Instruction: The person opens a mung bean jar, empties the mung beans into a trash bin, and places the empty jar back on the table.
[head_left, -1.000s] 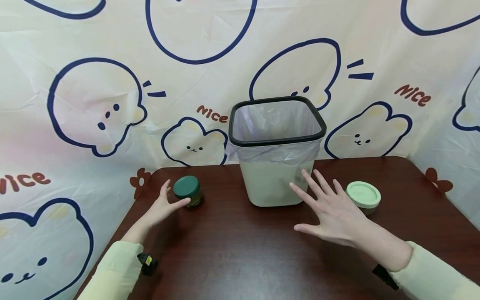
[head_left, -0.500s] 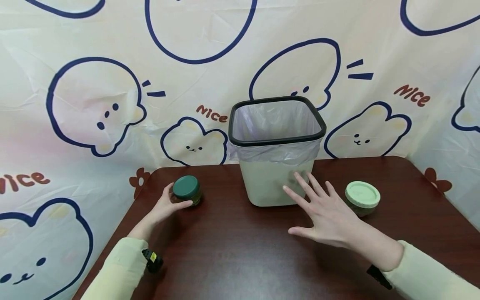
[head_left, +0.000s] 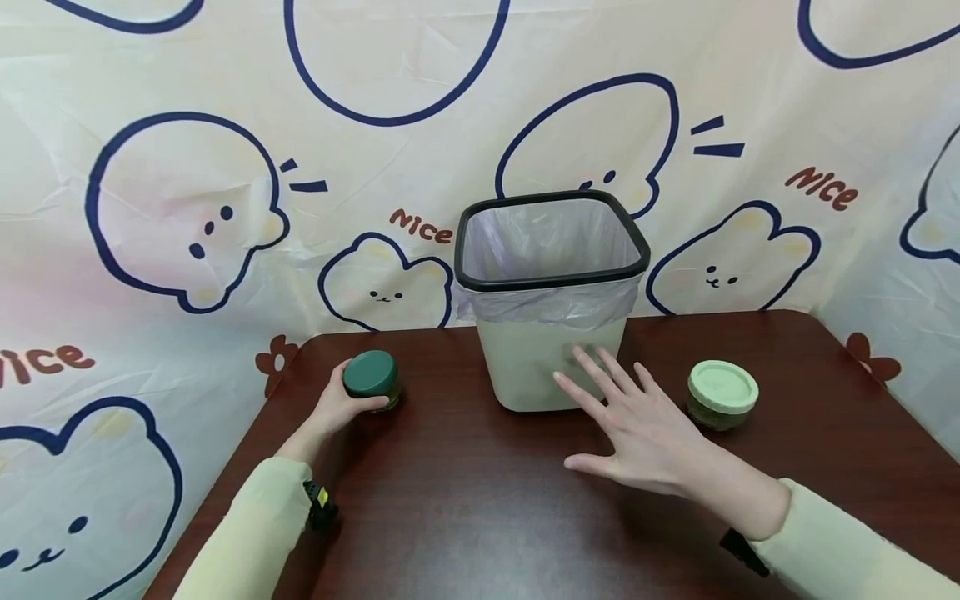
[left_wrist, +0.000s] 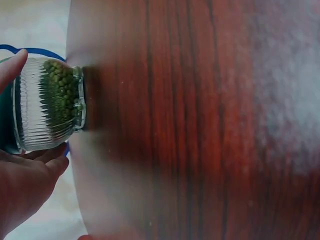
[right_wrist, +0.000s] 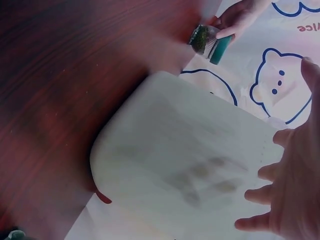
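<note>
A ribbed glass jar (left_wrist: 47, 105) with a dark green lid (head_left: 371, 372) stands on the left of the table, partly filled with small green beans. My left hand (head_left: 335, 408) grips its sides, thumb in front and fingers behind. To the right, my right hand (head_left: 637, 429) is spread with straight fingers in the air before a pale bin (head_left: 555, 358). Its fingers (right_wrist: 265, 195) appear apart from the bin wall. Just beyond that hand sits a second jar with a light green lid (head_left: 723, 387), its contents dark and hard to make out.
The bin has a black rim (head_left: 551, 283) and a translucent liner bag (head_left: 555, 306) folded over its edge. Everything stands on a dark brown wooden table (head_left: 465, 500). A printed curtain (head_left: 225, 50) hangs close behind and along both sides.
My left hand has closed in around the dark-green-lidded jar, which stays in place. My right hand has drifted left in front of the bin, uncovering more of the light-green-lidded jar.
</note>
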